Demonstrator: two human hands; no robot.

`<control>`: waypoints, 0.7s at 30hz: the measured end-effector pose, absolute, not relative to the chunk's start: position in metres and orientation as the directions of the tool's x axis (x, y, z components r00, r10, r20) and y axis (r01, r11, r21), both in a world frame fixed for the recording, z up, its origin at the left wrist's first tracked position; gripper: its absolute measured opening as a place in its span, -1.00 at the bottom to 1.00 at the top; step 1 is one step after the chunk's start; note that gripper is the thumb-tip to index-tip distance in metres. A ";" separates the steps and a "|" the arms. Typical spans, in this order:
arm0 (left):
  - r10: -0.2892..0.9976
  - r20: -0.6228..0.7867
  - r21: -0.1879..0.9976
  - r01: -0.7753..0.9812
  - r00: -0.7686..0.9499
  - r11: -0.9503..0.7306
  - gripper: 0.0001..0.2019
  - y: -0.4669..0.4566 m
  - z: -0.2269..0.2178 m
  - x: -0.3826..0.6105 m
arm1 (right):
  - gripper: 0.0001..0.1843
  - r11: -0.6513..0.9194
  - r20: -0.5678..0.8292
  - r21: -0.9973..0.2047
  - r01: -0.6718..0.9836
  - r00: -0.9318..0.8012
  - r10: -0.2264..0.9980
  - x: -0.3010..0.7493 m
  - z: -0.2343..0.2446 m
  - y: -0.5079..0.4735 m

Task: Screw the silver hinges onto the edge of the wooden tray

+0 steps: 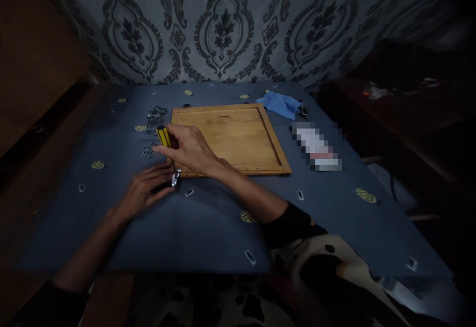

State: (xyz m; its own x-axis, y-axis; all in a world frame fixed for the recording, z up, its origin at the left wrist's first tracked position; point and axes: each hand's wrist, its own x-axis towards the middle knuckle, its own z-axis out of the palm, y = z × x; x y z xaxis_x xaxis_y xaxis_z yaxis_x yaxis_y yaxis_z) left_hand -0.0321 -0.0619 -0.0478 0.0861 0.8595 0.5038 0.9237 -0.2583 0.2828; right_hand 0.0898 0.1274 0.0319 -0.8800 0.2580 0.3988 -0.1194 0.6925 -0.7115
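Observation:
My right hand (193, 148) is closed around the yellow-and-black handle of a screwdriver (163, 137), held upright above the near left corner of a framed wooden panel (230, 136). My left hand (147, 190) pinches a small silver metal fitting (174, 180) against that same corner, its fingertips beside the panel's edge. The screwdriver's tip points down towards the fitting, but whether it sits in a screw I cannot tell. Several small screws (148, 152) are scattered just left of the panel. Behind them is a pile of silver metal fittings (156, 114).
The table wears a blue-grey patterned cover (208, 232). A blue cloth (280, 104) lies at the back right, with a dark object (304, 111) beside it. Right of the panel is a blurred-out white item (316, 148). A patterned wall (223, 29) rises behind the table.

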 end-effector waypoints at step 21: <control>0.854 0.512 0.263 0.929 0.095 -0.261 -0.73 -0.062 -0.048 -0.032 | -0.67 0.690 0.405 -0.684 -0.235 -0.910 0.091 0.091 0.033 0.137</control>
State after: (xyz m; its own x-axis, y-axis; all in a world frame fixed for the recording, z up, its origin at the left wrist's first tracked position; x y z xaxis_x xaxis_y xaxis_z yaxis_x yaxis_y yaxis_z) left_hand -0.0324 -0.0617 -0.0482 0.0952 0.8539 0.5117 0.9287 -0.2612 0.2631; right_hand 0.0908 0.1368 0.0328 -0.9100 0.0908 0.4046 -0.2353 0.6903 -0.6842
